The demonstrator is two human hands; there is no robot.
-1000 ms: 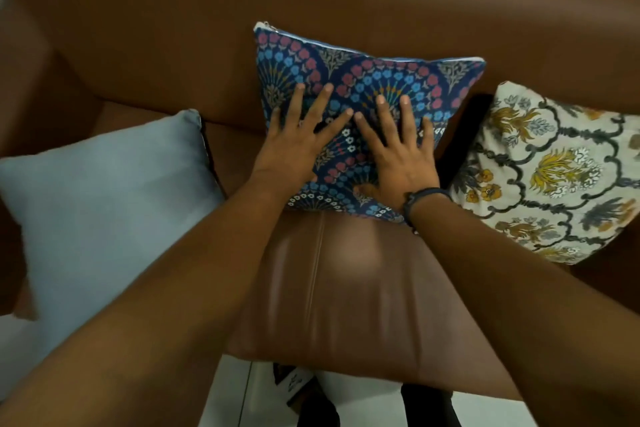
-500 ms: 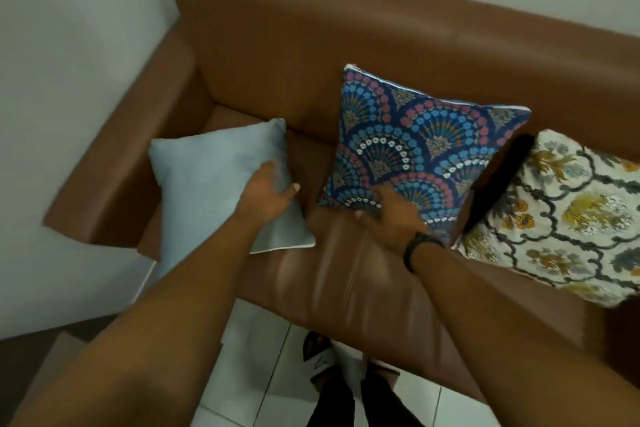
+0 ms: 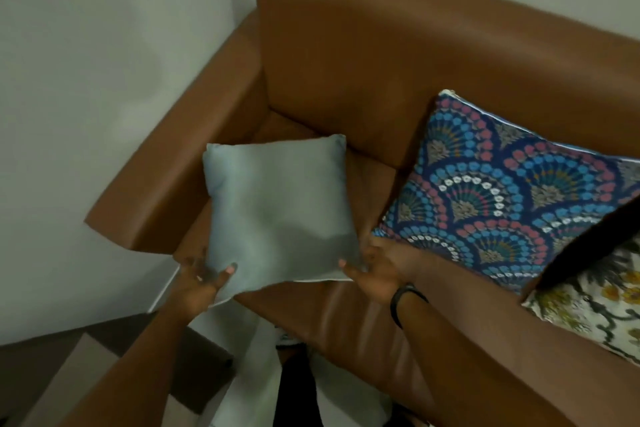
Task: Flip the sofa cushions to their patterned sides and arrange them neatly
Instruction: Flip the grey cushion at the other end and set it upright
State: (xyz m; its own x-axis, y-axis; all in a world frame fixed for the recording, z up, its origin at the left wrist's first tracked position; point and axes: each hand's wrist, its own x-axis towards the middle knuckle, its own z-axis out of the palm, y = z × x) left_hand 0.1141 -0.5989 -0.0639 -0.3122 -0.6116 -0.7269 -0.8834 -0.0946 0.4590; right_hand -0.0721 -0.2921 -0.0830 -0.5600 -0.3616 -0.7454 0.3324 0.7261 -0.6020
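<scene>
Brown leather fills most of my view: the sofa [image 3: 363,55] runs from its left armrest across to the right edge, with a pale wall behind it. Leaning against its backrest is the blue fan-patterned cushion [image 3: 502,191], pattern facing me, its lower corner resting on the seat. At the far right, partly cut off by the frame, I see the cream floral cushion [image 3: 595,305], just beside the blue one and lower.

Near the left armrest is the plain grey cushion [image 3: 277,208], showing its unpatterned side. I have it held by its near edge, with its lower left corner hanging out past the seat front. My left hand [image 3: 201,284] grips that lower left corner: the thumb lies on top of the fabric, its pale nail showing, and the other fingers are tucked underneath, out of sight. My right hand [image 3: 377,270] holds the lower right corner the same way, thumb pressed on the top face, the rest of the fingers curled under the edge. Both hands are closed on the fabric, though blur softens the details.

A dark band [image 3: 407,302] circles my right wrist.
</scene>
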